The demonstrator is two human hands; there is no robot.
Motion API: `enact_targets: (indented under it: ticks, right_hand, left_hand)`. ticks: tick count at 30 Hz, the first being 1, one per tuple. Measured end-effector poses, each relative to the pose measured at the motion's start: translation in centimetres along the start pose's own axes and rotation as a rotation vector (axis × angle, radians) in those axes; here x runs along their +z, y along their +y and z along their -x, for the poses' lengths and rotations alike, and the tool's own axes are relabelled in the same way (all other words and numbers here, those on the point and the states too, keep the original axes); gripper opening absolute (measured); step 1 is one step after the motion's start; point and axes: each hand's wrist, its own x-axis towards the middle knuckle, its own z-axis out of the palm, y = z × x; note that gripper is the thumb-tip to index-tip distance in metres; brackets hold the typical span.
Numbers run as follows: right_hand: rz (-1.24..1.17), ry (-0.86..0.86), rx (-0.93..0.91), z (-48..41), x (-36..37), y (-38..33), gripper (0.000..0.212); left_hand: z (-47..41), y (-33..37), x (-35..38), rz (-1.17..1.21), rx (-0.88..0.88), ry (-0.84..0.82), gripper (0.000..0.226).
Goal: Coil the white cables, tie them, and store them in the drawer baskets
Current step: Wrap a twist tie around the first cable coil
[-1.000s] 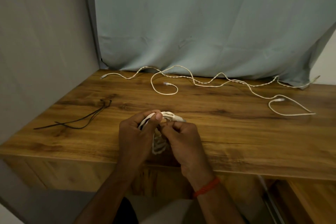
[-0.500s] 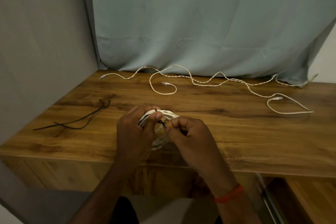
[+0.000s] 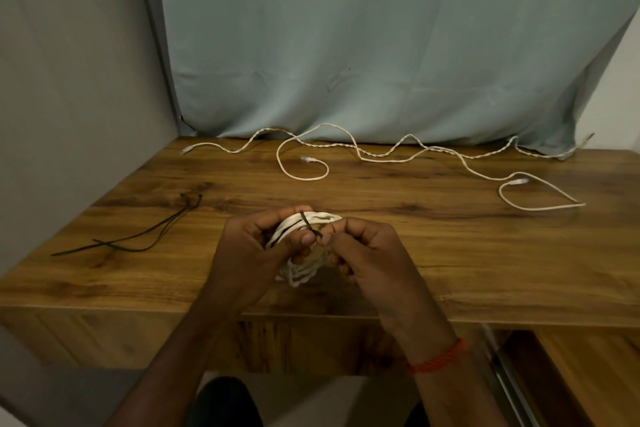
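Note:
A coiled white cable (image 3: 304,270) hangs between my two hands above the front of the wooden table (image 3: 450,253). My left hand (image 3: 252,253) grips the coil's top, thumb pressed on the strands. A thin black tie (image 3: 306,222) wraps over the coil. My right hand (image 3: 367,253) pinches the tie's end beside my left thumb. Two loose white cables lie uncoiled along the back: a twisted cable (image 3: 381,152) and a plain cable (image 3: 540,206) that loops at the right.
Spare black ties (image 3: 138,236) lie on the table's left part. A grey wall (image 3: 69,97) closes the left side and a pale blue cloth (image 3: 381,45) hangs behind. An open drawer's rail (image 3: 502,374) and wooden side show at the lower right.
The black tie has come into sight over the top of the coil. My right hand has shifted slightly right and now pinches the tie's end. The coil stays in my left hand.

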Motion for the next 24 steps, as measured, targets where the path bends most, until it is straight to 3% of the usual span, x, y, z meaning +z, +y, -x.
enact_targets:
  ticks: [5, 12, 15, 24]
  right_hand:
    - [0.041, -0.018, -0.007, 0.0, -0.3, 0.6, 0.021]
    - [0.328, -0.008, -0.157, 0.0, -0.5, 1.6, 0.023]
    - [0.362, -0.012, -0.159, 0.2, -0.6, 1.6, 0.022]
    - [0.169, -0.008, -0.007, 0.1, -0.9, 1.5, 0.019]
  left_hand:
    - [-0.2, 0.1, -0.6, -0.138, 0.105, -0.045, 0.038]
    - [-0.8, 0.5, -1.2, -0.528, 0.340, -0.093, 0.036]
    - [-0.5, 0.5, -1.1, -0.573, 0.380, -0.124, 0.037]
    - [-0.5, 0.9, -0.9, -0.712, 0.438, -0.184, 0.037]
